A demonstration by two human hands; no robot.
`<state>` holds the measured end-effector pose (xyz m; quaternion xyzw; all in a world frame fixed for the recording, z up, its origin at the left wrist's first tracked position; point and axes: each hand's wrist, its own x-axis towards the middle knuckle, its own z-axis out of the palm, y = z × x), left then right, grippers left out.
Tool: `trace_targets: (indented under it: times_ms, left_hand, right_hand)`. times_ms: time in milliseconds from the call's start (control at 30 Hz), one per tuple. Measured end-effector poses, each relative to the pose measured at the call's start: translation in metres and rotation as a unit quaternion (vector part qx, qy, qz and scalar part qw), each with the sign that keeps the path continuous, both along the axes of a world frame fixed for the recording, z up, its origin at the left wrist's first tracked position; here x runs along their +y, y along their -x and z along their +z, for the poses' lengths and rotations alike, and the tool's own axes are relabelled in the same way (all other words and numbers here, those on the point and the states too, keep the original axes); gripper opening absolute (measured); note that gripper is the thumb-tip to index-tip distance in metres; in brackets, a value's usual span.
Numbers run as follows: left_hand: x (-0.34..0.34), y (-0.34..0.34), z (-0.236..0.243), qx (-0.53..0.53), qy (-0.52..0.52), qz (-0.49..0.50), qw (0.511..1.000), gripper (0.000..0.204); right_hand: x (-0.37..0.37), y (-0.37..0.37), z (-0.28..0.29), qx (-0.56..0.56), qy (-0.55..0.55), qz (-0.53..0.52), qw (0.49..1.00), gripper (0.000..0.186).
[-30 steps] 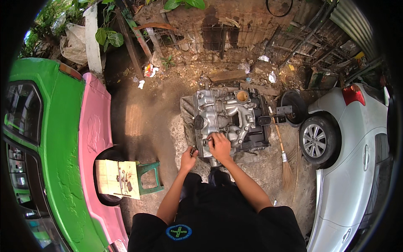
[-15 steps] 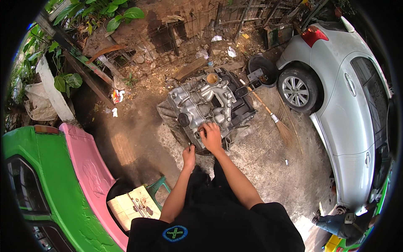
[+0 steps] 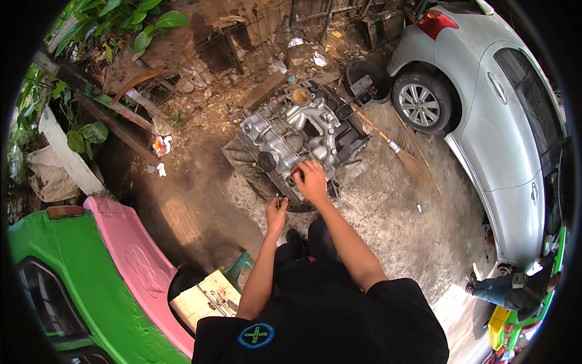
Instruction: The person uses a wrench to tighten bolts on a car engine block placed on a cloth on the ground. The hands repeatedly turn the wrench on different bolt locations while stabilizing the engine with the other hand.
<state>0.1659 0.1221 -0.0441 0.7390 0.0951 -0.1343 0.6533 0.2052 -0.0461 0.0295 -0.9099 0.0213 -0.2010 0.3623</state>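
Observation:
A car engine (image 3: 290, 136) with a silvery top and curved manifold pipes rests low on the ground before me. My right hand (image 3: 311, 182) is on its near edge, the fingers bent together at the metal; whatever they pinch is hidden. Just left of it, my left hand (image 3: 276, 213) is closed at the engine's near left corner. A thin metal tool (image 3: 277, 199), too small to name more exactly, pokes up from its fingers. Beside my right hand sits a round black cap (image 3: 267, 161) on the engine cover.
A silver car (image 3: 491, 133) stands on the right, a green and pink vehicle (image 3: 130, 242) on the left. Hand tools lie on a wooden board (image 3: 203, 297) by a green stool (image 3: 238, 271). Beyond the engine are a black bucket (image 3: 379, 79) and a broom (image 3: 391, 145). Another person (image 3: 515, 285) is at lower right.
The whole view has shifted a little as my head moved. Both hands stay at the engine's near edge, and my left hand keeps hold of the thin tool.

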Motion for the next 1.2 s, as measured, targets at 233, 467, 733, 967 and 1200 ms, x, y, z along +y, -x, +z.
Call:
trace_targets:
  times_ms: [233, 467, 733, 967, 1200]
  left_hand:
    - [-0.007, 0.002, -0.006, 0.024, -0.027, 0.012, 0.999, 0.028]
    - [-0.001, -0.001, 0.011, 0.228, 0.211, 0.045, 0.949, 0.026]
    - [0.006, -0.003, 0.007, 0.215, 0.289, 0.062, 0.931, 0.006]
    - [0.005, -0.004, -0.029, 0.239, 0.376, 0.080, 0.891, 0.011]
    - [0.008, 0.000, -0.012, 0.288, 0.424, 0.110, 0.851, 0.011]
  right_hand:
    - [-0.001, 0.000, 0.004, -0.013, -0.019, 0.003, 1.000, 0.006]
    - [-0.003, 0.000, 0.002, -0.012, -0.020, 0.010, 1.000, 0.006]
    - [-0.004, -0.001, -0.006, 0.000, 0.006, 0.005, 1.000, 0.016]
    - [-0.006, -0.003, -0.010, -0.013, 0.004, 0.014, 1.000, 0.015]
    - [-0.007, -0.001, -0.004, -0.016, -0.006, 0.028, 0.999, 0.008]
